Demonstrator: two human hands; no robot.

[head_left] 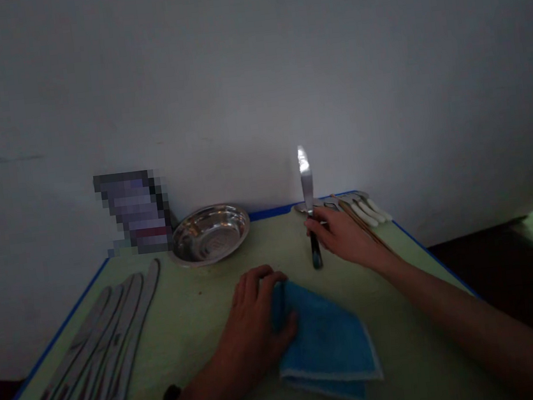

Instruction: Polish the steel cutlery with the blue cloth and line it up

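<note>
My right hand (345,235) is closed around a table knife (306,182) with a dark handle, holding it upright, blade tip up, near the far edge of the table. My left hand (256,320) rests on the left edge of a folded blue cloth (328,340), fingers curled over its edge. The cloth lies flat on the pale green table (202,310) in front of me.
A shiny steel bowl (210,233) sits at the back by the wall. Several knives (101,353) lie in a row at the left. More cutlery with white handles (366,209) lies at the back right. A blurred-out object (135,211) stands left of the bowl. The table has a blue rim.
</note>
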